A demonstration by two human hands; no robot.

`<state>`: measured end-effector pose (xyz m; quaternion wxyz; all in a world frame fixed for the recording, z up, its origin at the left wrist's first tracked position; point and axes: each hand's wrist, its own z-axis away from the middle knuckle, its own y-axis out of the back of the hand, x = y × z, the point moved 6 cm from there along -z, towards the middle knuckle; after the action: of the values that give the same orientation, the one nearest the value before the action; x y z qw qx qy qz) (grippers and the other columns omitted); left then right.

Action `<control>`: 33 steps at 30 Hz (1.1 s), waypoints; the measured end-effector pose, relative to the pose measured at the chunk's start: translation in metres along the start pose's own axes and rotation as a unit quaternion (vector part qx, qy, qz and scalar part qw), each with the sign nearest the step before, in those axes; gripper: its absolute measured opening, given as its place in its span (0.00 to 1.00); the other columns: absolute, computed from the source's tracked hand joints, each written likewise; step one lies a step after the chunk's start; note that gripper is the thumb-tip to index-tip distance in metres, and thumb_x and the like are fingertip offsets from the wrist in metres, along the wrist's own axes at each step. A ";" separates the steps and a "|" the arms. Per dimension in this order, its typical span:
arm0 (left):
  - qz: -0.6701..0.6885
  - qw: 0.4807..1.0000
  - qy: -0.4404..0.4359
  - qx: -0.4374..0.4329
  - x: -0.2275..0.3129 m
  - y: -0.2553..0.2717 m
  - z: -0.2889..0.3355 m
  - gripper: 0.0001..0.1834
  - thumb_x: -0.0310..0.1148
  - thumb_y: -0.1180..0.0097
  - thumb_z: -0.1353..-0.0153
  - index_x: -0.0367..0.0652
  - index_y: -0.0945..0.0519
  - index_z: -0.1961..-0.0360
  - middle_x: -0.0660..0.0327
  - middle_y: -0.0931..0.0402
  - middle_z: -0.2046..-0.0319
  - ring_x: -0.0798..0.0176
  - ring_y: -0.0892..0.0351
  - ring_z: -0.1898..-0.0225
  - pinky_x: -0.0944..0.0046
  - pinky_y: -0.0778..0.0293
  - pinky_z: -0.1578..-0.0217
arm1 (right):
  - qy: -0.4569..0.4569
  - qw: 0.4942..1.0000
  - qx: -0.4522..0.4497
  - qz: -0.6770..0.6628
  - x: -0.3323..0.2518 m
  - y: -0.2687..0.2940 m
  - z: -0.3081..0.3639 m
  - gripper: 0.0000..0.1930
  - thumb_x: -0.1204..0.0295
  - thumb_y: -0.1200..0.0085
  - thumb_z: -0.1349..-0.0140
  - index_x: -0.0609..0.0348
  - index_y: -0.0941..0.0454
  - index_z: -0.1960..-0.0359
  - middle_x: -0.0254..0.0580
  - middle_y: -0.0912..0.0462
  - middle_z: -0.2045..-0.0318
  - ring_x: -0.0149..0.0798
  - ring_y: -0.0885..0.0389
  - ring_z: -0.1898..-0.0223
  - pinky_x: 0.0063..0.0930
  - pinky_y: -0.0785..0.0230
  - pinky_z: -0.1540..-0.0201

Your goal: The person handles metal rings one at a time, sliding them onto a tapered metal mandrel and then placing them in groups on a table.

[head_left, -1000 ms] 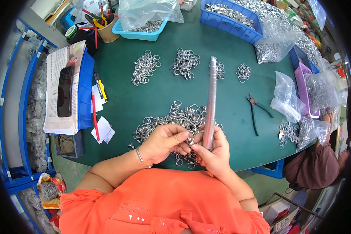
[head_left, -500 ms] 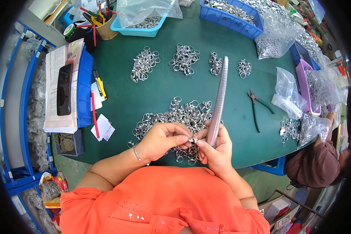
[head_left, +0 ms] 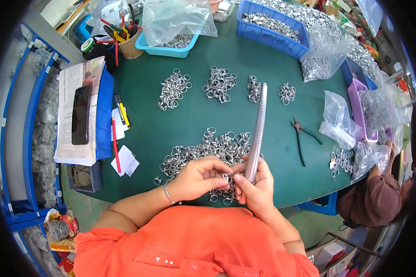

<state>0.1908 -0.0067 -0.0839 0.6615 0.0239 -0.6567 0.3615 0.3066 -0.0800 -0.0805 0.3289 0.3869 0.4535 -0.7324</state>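
My left hand (head_left: 202, 176), with a silver bangle at the wrist, is closed in a pinch on a small silver ring (head_left: 227, 177). My right hand (head_left: 256, 188) grips a tapered metal ring mandrel (head_left: 258, 134) by its thick end, its thin tip pointing away from me. The right thumb and fingertips come close to the same ring; whether they touch it I cannot tell. Beneath and beyond both hands spreads a large heap of silver rings (head_left: 194, 154), partly hidden by the left hand.
Smaller ring piles (head_left: 174, 90) lie farther back on the green table (head_left: 282, 147). Green-handled cutters (head_left: 300, 141) rest to the right. Blue bins (head_left: 275, 30) and plastic bags stand behind. A phone (head_left: 81, 115) lies on newspaper at left. Another person's sleeve (head_left: 376, 201) shows at right.
The table scene sits slightly lower in the picture. The ring between my fingertips has turned and its round opening now shows. My right hand keeps its grip on the mandrel.
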 end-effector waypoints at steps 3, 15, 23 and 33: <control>0.069 0.995 -0.004 0.067 -0.002 0.014 -0.003 0.05 0.25 0.50 0.40 0.36 0.29 0.64 0.58 0.30 0.65 0.66 0.25 0.67 0.68 0.25 0.66 | 0.018 0.999 0.033 0.032 -0.006 0.002 0.002 0.23 0.83 0.50 0.44 0.63 0.44 0.48 0.45 0.24 0.65 0.22 0.32 0.84 0.12 0.39 0.86; 0.301 0.947 -0.021 0.111 0.003 0.055 -0.007 0.09 0.29 0.53 0.37 0.37 0.28 0.59 0.61 0.26 0.66 0.72 0.27 0.73 0.73 0.29 0.72 | 0.258 0.819 -0.064 0.508 -0.018 0.019 0.034 0.26 0.78 0.41 0.50 0.67 0.32 0.47 0.46 0.24 0.74 0.41 0.26 0.76 0.27 0.32 0.71; 0.170 0.975 -0.090 0.113 0.008 0.057 0.003 0.16 0.19 0.44 0.48 0.34 0.27 0.56 0.59 0.26 0.68 0.68 0.24 0.72 0.69 0.24 0.73 | 0.234 0.805 -0.106 0.535 -0.021 0.013 0.035 0.27 0.78 0.40 0.52 0.60 0.31 0.47 0.45 0.26 0.77 0.42 0.27 0.80 0.30 0.32 0.77; -0.079 0.991 -0.105 0.012 0.004 0.018 0.007 0.20 0.28 0.28 0.66 0.36 0.20 0.68 0.57 0.25 0.68 0.64 0.26 0.66 0.68 0.30 0.66 | 0.260 0.787 -0.150 0.539 -0.030 -0.011 0.036 0.26 0.76 0.40 0.52 0.58 0.30 0.48 0.40 0.29 0.80 0.39 0.29 0.84 0.30 0.35 0.83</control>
<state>0.1751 0.0052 -0.0872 0.6151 0.1213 -0.7143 0.3111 0.3024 -0.1054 -0.0397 0.5940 0.6900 0.3435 -0.2306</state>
